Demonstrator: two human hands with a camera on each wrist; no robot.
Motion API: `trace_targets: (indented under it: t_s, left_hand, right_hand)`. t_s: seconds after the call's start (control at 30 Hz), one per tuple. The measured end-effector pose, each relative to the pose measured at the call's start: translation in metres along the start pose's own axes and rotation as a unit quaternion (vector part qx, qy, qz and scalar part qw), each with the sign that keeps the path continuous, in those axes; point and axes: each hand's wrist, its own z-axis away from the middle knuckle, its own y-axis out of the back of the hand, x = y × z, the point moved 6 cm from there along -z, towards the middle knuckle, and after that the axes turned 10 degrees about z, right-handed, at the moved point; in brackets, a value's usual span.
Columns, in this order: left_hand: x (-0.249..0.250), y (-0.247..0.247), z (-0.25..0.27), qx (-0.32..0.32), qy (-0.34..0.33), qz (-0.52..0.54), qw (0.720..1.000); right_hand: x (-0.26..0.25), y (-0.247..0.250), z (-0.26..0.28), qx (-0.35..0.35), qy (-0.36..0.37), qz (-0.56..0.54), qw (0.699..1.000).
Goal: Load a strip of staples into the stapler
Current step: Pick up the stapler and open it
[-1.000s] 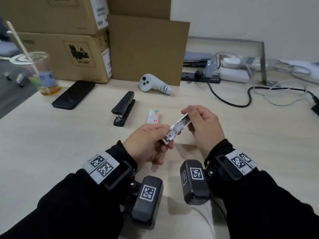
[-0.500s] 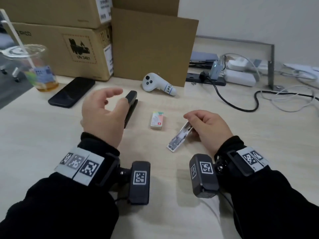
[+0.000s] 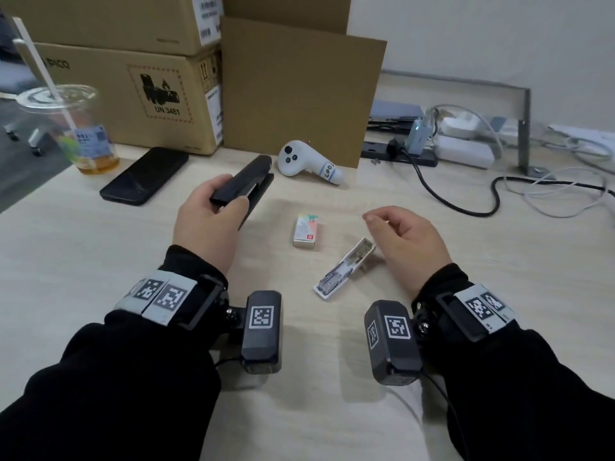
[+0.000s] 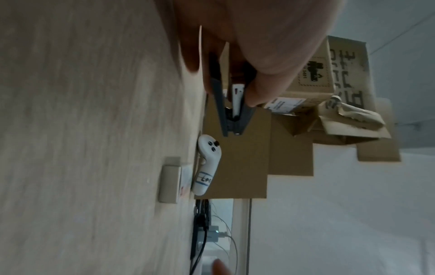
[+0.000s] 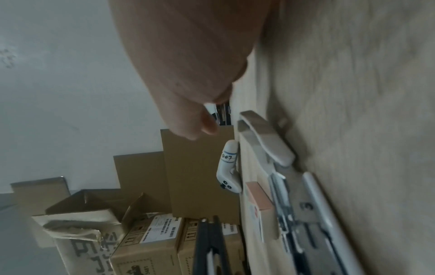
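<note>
My left hand (image 3: 229,194) grips a black stapler (image 3: 248,181) near its front end and holds it tilted just above the desk; in the left wrist view the black stapler (image 4: 226,111) stands slightly agape, with a pale metal part showing between its arms. A white stapler (image 3: 346,269) lies opened flat on the desk, its metal staple channel facing up. My right hand (image 3: 382,224) hovers just right of it, fingers loosely curled, holding nothing. A small staple box (image 3: 307,231) lies between the hands. The right wrist view shows the white stapler (image 5: 294,204) beside the staple box (image 5: 259,201).
A white controller (image 3: 309,161) lies behind the staple box, in front of an upright cardboard sheet (image 3: 299,94). Stacked cardboard boxes (image 3: 133,94), a black phone (image 3: 144,176) and a plastic cup (image 3: 73,128) with a straw stand at the left back. A power strip (image 3: 399,154) and cables are at the right back.
My left hand left the white stapler, reached forward and picked up the black stapler. My right hand set the white stapler down on the desk and let go of it.
</note>
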Motion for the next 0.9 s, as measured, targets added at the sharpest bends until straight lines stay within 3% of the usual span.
trace_targets:
  t_s: [0.07,0.17,0.23,0.33,0.5,0.6,0.73,0.9]
  left_hand:
    - [0.013,-0.003,0.008,-0.001,-0.027,0.068,0.997]
    - [0.024,-0.020,0.027,-0.078,-0.043,0.133,0.987]
    - [0.024,-0.035,0.038,-0.144,-0.034,0.153,0.977]
    - [0.019,-0.049,0.045,-0.213,-0.016,0.173,0.961]
    - [0.015,-0.053,0.048,-0.248,0.010,0.202,0.948]
    - [0.013,-0.055,0.048,-0.247,0.037,0.214,0.944]
    - [0.010,-0.059,0.052,-0.272,0.099,0.244,0.926]
    - [0.019,-0.059,0.055,-0.267,0.089,0.285,0.916]
  right_hand:
    - [-0.010,0.017,0.003,0.098,0.043,-0.021,0.994]
    - [-0.039,0.031,0.018,0.202,0.188,0.018,0.961]
    - [-0.053,0.024,0.024,0.188,0.236,0.057,0.951]
    - [-0.059,0.009,0.021,0.116,0.244,0.103,0.957]
    - [-0.058,-0.012,0.019,-0.013,0.242,0.077,0.967]
    - [-0.052,-0.013,0.021,-0.019,0.198,0.040,0.979]
    - [-0.049,-0.012,0.024,-0.002,0.200,0.025,0.980]
    - [-0.050,-0.008,0.028,0.034,0.200,-0.020,0.979]
